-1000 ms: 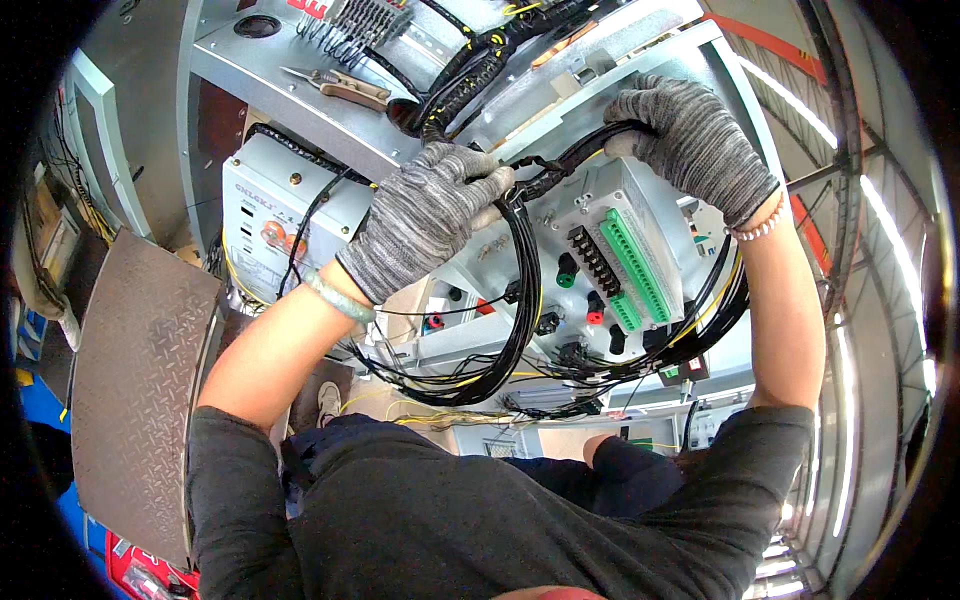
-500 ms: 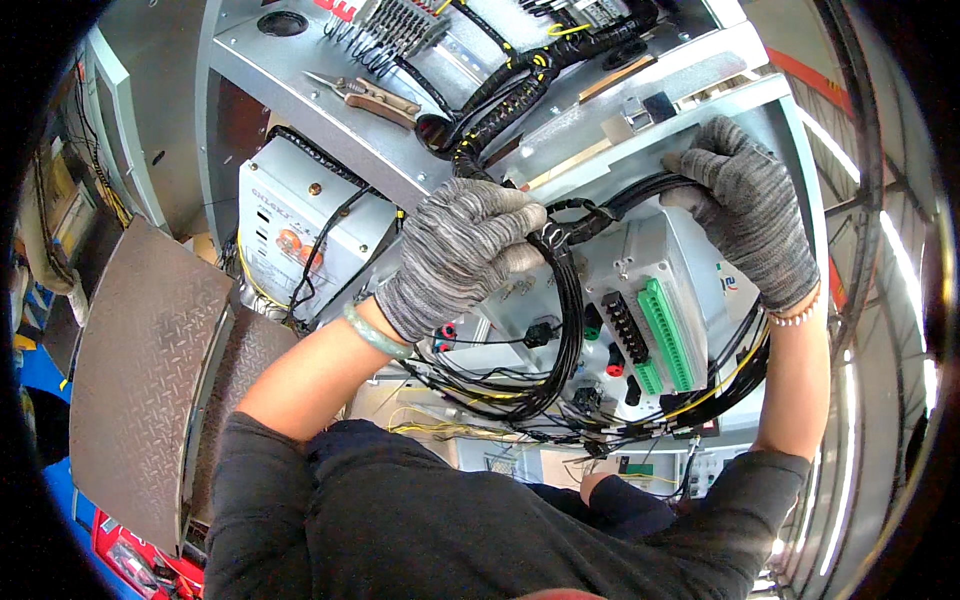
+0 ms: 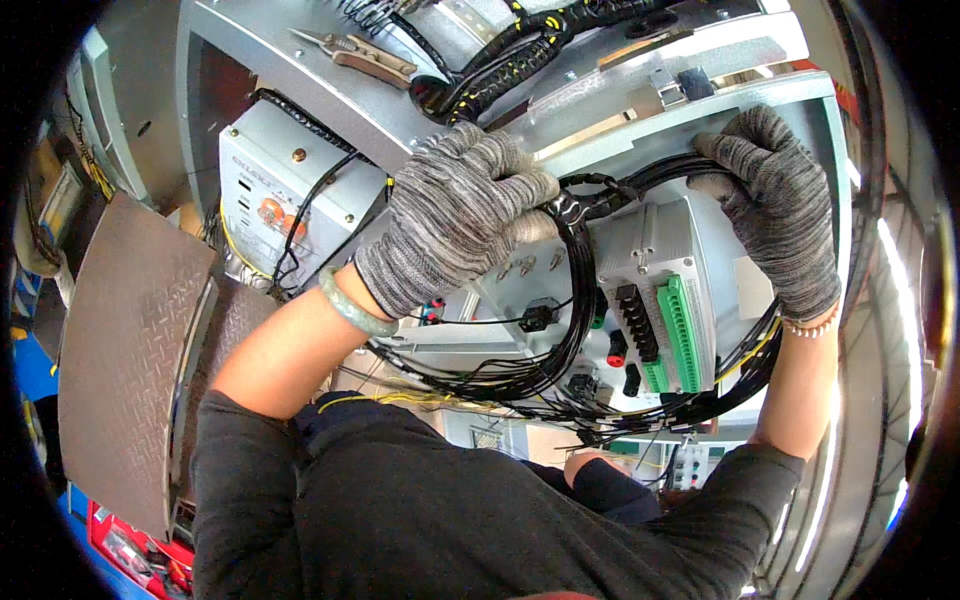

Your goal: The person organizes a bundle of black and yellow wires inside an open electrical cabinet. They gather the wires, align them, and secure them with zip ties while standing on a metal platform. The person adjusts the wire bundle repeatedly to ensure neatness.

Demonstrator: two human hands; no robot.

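Note:
My left hand point(image 3: 460, 205), in a grey knitted glove, is closed on a thick black wire bundle point(image 3: 578, 300) where it branches beside a wrapped black sleeve point(image 3: 598, 204). From there the wires hang in a wide loop and sweep right below a grey metal device point(image 3: 640, 248). My right hand point(image 3: 775, 190), gloved the same way, has its fingers curled around the upper stretch of the bundle near the panel's right edge. The device carries a green terminal strip point(image 3: 679, 330) and a black connector row point(image 3: 636, 322).
Brown-handled cutters point(image 3: 368, 62) lie on the cabinet's metal ledge point(image 3: 290, 85) at upper left. Below it sits a white box point(image 3: 285, 205) with orange parts. A brown tread-plate platform point(image 3: 130, 350) stands at left. A black sleeved harness point(image 3: 510, 70) passes through a hole above my left hand.
The view has shifted slightly, so the cabinet sits higher in the picture. Both hands keep their hold on the bundle, and slightly more of it shows between them.

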